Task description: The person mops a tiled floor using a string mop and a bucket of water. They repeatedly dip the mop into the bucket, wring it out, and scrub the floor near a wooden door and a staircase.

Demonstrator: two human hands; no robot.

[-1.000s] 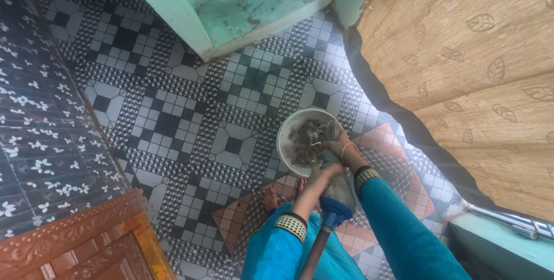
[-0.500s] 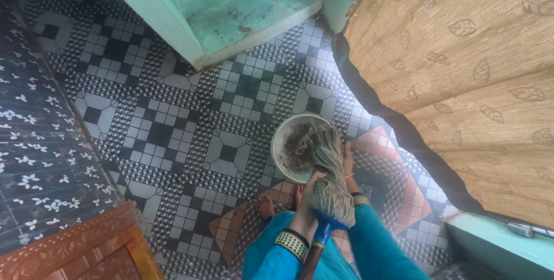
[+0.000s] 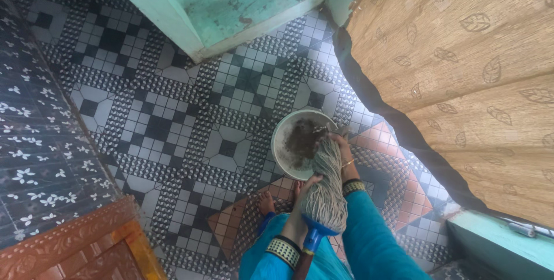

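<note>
A white bucket (image 3: 281,135) of murky water stands on the patterned tile floor. Over it hangs a string mop (image 3: 324,190) with grey-beige strands, a blue head and a dark handle; the strand tips dip into the bucket. My left hand (image 3: 306,190) grips the strands near the blue head. My right hand (image 3: 339,144), a thin bangle on its wrist, squeezes the strands lower down at the bucket's rim. Both sleeves are teal with patterned cuffs. My bare foot (image 3: 266,202) shows just below the bucket.
A beige leaf-patterned curtain (image 3: 461,72) with a dark hem hangs at the right. A teal door frame and step (image 3: 231,3) lie ahead. A dark floral tiled surface (image 3: 29,141) and carved wooden furniture (image 3: 86,245) are at the left.
The mop strands have been drawn up out of the bucket and bunched. My right hand slid along them toward the bucket's rim; the camera shifted slightly.
</note>
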